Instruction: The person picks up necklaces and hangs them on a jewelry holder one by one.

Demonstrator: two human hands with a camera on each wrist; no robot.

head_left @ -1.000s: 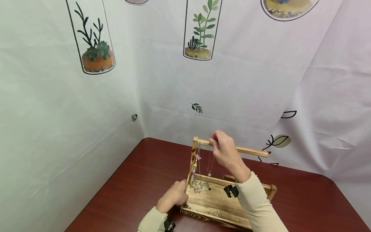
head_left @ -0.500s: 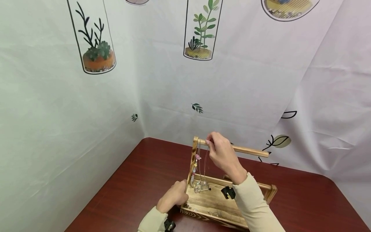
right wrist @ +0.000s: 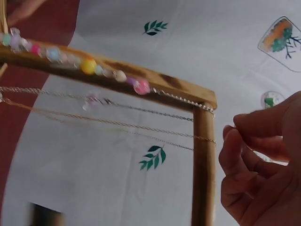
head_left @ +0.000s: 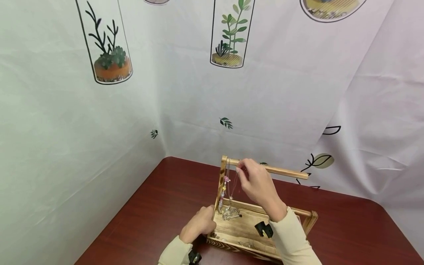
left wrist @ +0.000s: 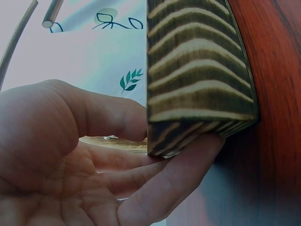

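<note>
A wooden jewelry stand (head_left: 243,226) has a shallow tray below and a raised crossbar (head_left: 285,172). My left hand (head_left: 198,222) grips the tray's left end; in the left wrist view its thumb and fingers clasp the stripe-grained corner (left wrist: 200,61). My right hand (head_left: 257,180) is at the crossbar, its thumb and index fingertips close together just off the wood. Over the bar there hangs a thin gold necklace (right wrist: 141,127). A colorful beaded necklace (right wrist: 88,66) and a silver chain (right wrist: 155,113) hang nearer the upright post.
A heap of chain jewelry (head_left: 230,214) lies at the tray's left, with small pieces (head_left: 246,244) along its front. A lower rod (head_left: 302,212) runs along the stand's back. The dark red table (head_left: 149,209) meets a white printed cloth backdrop (head_left: 188,92).
The gold necklace has slid left along the crossbar with my right hand, which has since dropped slightly and come off the bar. My left hand keeps its grip on the stand.
</note>
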